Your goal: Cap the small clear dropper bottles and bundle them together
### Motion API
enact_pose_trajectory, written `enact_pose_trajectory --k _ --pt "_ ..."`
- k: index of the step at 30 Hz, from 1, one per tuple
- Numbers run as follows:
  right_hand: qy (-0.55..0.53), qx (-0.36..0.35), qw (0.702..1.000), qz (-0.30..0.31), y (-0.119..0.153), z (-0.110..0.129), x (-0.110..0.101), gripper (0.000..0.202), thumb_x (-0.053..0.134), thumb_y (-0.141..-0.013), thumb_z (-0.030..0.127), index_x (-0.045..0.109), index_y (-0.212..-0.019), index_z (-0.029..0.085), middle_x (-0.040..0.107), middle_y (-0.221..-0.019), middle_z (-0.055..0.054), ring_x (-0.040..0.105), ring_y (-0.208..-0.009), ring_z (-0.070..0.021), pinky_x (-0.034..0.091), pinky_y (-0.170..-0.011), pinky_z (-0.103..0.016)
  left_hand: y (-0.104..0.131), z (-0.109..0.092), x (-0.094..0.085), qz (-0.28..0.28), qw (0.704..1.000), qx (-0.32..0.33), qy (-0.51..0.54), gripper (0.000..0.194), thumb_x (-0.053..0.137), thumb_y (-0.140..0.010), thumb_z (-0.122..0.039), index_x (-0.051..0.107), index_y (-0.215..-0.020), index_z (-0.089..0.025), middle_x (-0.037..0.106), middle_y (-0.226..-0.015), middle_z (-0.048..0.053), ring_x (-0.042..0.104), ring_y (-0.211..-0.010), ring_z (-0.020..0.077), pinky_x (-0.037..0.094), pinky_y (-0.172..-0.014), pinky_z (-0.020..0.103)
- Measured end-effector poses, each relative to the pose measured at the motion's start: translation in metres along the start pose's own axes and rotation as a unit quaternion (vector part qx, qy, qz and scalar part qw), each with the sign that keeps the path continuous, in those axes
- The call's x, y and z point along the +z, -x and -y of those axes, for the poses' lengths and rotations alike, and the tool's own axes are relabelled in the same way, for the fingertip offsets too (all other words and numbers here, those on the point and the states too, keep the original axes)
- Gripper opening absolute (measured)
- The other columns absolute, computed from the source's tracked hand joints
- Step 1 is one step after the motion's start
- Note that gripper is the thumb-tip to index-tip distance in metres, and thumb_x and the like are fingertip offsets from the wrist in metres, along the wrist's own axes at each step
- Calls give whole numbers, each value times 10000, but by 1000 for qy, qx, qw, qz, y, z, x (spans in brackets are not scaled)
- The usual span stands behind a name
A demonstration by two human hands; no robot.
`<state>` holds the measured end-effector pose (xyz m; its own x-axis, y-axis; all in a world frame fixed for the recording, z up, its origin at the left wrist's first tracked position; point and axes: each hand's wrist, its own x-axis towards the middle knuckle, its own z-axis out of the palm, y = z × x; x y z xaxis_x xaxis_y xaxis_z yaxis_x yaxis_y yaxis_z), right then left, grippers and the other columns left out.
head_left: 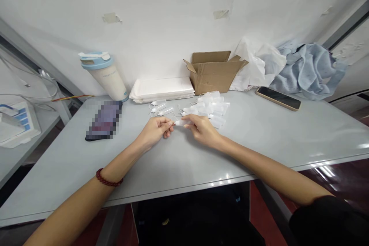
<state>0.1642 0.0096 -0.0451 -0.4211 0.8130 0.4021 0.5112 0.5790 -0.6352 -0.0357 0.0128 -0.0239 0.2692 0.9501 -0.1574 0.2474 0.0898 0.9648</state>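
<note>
Blue-lidded tumbler (105,78) on the left, and here's the left hand (154,131), pinching the tip of a small plastic dropper bottle (179,123) — it's between both hands, over the tabletop (173,169) — right hand (204,128) gripping its body, smartphone (278,98) farther right.

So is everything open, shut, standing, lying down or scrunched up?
Small translucent plastic bottle: held between left hand and right hand; open or shut unclear.
Other small bottles: lying down, grouped.
Brown cardboard box: flaps open.
Cream tumbler with blue lid: standing, lid on.
Black phone with tan edges: lying flat, screen dark.
White paper-like stack: lying flat.
White plastic bag: scrunched.
Pale blue cloth: scrunched.
Dark pixelated thing: lying flat, details blurred.
</note>
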Motion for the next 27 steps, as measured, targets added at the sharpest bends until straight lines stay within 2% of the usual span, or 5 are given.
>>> enact_pose_trajectory --k 9,16,21,27 --pt "-5 -3 1000 2 1 -2 1 198 504 -885 180 612 -1050 167 687 -787 -55 594 -652 -160 439 -632 -275 0 0 2 4 1000 5 -19 240 621 -775 -350 601 -640 -153 550 -540 -7 487 -483 103 410 -522 253" --pt "-16 8 1000 -2 -5 0 -5 206 511 -886 203 629 -1046 148 678 -775 -54 588 -668 -161 427 -627 -272 -4 -5 -10 40 999 18 -3 281 639 -785 -394 648 -674 -136 601 -620 27 509 -519 106 427 -542 259" --pt "-16 4 1000 -9 -7 3 -9 186 525 -886 193 630 -1033 150 676 -777 -51 582 -656 -156 419 -622 -265 -4 -11 -16 25 999 30 -8 308 653 -783 -436 676 -731 -134 631 -652 37 519 -526 111 443 -549 267" --pt "-13 0 1000 -12 -6 3 -7 187 533 -879 184 632 -1034 150 677 -784 -48 575 -637 -144 416 -607 -255 -2 -12 -14 26 998 26 -46 244 670 -758 -377 658 -707 -139 636 -637 29 525 -511 109 448 -528 260"
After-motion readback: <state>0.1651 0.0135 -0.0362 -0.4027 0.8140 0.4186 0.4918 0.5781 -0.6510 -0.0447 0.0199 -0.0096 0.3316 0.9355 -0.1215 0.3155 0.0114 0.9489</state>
